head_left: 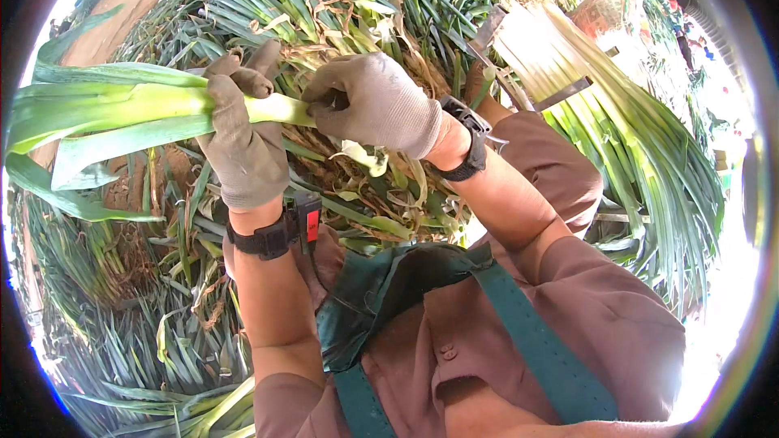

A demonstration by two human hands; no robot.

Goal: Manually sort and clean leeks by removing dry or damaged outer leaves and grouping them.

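A single leek [154, 105] lies crosswise in front of me, its broad green leaves fanning out to the left and its pale shank pointing right. My left hand [247, 134], in a grey-brown work glove, is closed around the leek where the leaves meet the shank. In a matching glove, my right hand [369, 105] grips the pale end with curled fingers, which hide the tip of the shank. A pale strip of leaf [363, 156] hangs just below my right hand.
To the right, a stack of cleaned leeks [600, 89] rests in a metal rack [564, 94]. Untrimmed leeks [276, 0] with dry leaves heap up at the far side, and more leeks [154, 349] lie at lower left. Peeled leaf scraps [406, 203] cover the ground between my knees.
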